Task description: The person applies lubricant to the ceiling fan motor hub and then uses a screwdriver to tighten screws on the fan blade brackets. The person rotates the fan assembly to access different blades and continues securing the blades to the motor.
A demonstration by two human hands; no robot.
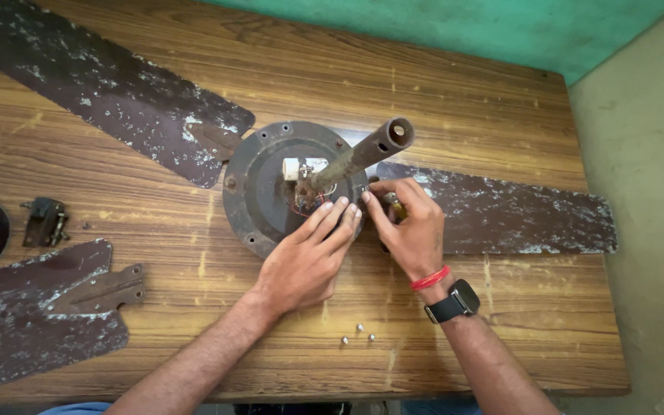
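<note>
Fan motor [270,188], round, rusty brown metal with a pitted down-rod, sits under my fingertips. My left hand [305,257] lies flat and open on its rim; my right hand [409,227] pinches a small screwdriver [395,206] beside it. Three shiny screws [359,333] lie near my wrists; flaking blades [501,207] spread outward over grained wood.

Brown fan blades [501,211] w/ white flecks; teal wall [463,27].
</note>
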